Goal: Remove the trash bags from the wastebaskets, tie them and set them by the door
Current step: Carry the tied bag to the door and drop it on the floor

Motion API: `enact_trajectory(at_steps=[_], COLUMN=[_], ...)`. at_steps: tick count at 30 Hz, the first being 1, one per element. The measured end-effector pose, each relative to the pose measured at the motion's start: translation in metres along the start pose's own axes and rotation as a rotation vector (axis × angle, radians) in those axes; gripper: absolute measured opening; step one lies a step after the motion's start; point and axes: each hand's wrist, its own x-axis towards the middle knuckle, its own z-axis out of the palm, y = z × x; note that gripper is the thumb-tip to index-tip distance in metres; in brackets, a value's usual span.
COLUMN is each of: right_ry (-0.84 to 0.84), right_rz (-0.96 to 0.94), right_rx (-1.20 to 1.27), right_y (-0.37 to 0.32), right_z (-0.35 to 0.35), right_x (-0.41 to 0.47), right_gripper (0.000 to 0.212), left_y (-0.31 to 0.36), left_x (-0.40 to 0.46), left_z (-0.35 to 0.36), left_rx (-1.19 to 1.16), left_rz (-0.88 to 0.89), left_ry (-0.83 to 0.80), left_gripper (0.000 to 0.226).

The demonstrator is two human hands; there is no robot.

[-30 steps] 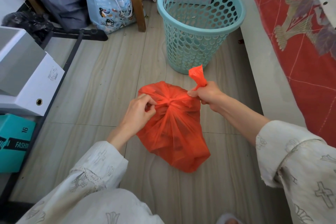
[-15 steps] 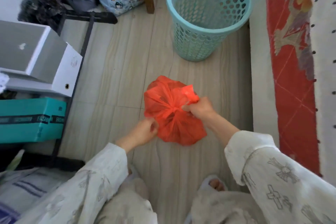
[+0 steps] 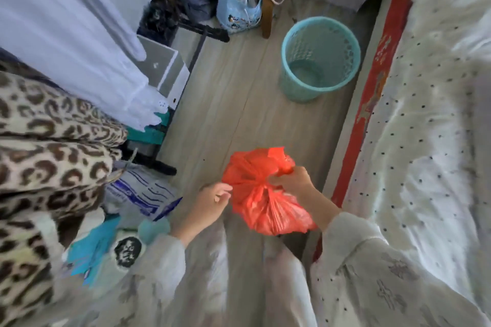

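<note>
An orange-red trash bag point(image 3: 265, 199), gathered and knotted at its neck, hangs above the wooden floor in front of my legs. My right hand point(image 3: 293, 183) grips the bag at its knotted neck from the right. My left hand point(image 3: 212, 200) is at the bag's left side, fingers curled and pinching the plastic's edge. The teal perforated wastebasket point(image 3: 320, 61) stands upright on the floor farther ahead, with no bag inside it.
A bed with a dotted white cover point(image 3: 430, 127) and red sheet edge point(image 3: 372, 82) runs along the right. Hanging clothes, including a leopard-print garment point(image 3: 45, 156), a white box point(image 3: 167, 71) and a light-blue tote point(image 3: 239, 13) crowd the left and back. A strip of floor point(image 3: 239, 103) lies between.
The view has risen as I stand up; the bag has come off the floor in my right hand. The wastebasket now looks farther away.
</note>
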Motion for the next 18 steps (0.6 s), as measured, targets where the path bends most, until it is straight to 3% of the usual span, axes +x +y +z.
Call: enact_trajectory(at_steps=[3, 10, 13, 18], right_ry=[-0.083, -0.28, -0.357, -0.469], right_rz=[-0.049, -0.406, -0.472, -0.664], right_rx=[-0.138, -0.368, -0.46, -0.64], right_y=[-0.001, -0.007, -0.017, -0.021], right_z=[-0.002, 0.006, 0.02, 0.07], right_x=[-0.055, -0.163, -0.208, -0.282], right_gripper=[0.03, 0.023, 0.007, 0.034], left_y=[0.012, 0.006, -0.008, -0.045], left_x=[-0.058, -0.208, -0.269, -0.356], left_z=[-0.007, -0.003, 0.0, 0.005], left_rx=[-0.084, -0.455, -0.607, -0.85], left_rz=[-0.019, -0.09, -0.174, -0.301], left_ry=[0.058, 0.343, 0.484, 0.759], left_gripper=[0.022, 0.014, 0.022, 0.026])
